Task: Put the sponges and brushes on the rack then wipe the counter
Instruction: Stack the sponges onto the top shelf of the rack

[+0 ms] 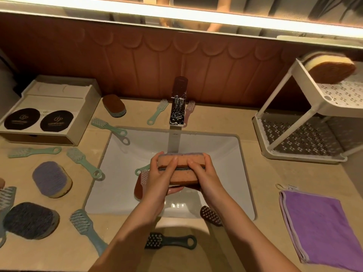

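Note:
Over the white sink (225, 154), my left hand (157, 179) and my right hand (204, 173) together squeeze two stacked orange sponges (181, 161). Under my left hand in the basin lie a red-brown sponge (137, 188), a pink brush (144, 176) and a green brush handle (140, 170). A two-tier white rack (306, 118) stands at the right, with one brown-and-cream sponge (332, 69) on its top shelf. Sponges (52, 178) (30, 220) (114, 105) and several green brushes (84, 160) (108, 127) lie scattered on the left counter. A folded purple cloth (322, 228) lies at the right.
A chrome tap (177, 107) rises behind the basin, flanked by a green brush (158, 111) and a pink brush (189, 110). A beige box with two dark round pads (49, 112) sits at the back left. Dark brushes (169, 241) (211, 215) lie at the counter's front edge.

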`<act>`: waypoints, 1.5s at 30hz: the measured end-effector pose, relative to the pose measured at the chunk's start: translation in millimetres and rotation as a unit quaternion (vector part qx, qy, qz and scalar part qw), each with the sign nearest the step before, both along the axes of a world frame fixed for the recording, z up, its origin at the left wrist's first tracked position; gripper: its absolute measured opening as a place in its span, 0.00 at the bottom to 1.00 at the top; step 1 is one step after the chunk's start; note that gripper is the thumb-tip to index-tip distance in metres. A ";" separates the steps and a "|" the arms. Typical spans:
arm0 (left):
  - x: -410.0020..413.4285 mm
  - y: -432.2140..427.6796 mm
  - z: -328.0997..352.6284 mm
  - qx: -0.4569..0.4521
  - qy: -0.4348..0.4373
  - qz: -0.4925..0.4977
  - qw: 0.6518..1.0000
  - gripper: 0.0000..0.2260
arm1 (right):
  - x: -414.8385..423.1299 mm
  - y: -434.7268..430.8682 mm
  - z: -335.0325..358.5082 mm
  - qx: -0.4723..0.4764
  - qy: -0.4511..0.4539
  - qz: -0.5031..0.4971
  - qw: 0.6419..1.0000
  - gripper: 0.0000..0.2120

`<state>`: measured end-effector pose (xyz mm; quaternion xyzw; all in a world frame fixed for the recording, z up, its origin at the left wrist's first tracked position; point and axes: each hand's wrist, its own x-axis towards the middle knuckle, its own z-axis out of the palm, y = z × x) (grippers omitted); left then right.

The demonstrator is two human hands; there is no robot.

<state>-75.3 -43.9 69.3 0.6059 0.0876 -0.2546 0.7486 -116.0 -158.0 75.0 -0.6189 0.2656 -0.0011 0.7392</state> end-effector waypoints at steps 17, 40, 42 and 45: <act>-4.1 -34.8 8.4 0.184 -0.188 0.036 0.964 0.11 | 5.2 -13.5 6.3 -0.149 -0.034 -0.072 0.986 0.08; 27.8 -128.2 106.0 0.052 -0.178 -0.117 0.976 0.21 | -2.2 -133.2 112.9 -0.146 -0.043 0.014 0.988 0.21; 32.0 -134.2 116.5 0.036 -0.173 -0.138 0.974 0.21 | -7.2 -147.3 127.1 -0.111 -0.057 0.045 0.991 0.21; 37.4 -145.3 133.2 0.009 -0.173 -0.167 0.971 0.22 | -15.8 -167.4 145.1 -0.108 -0.099 0.040 0.988 0.20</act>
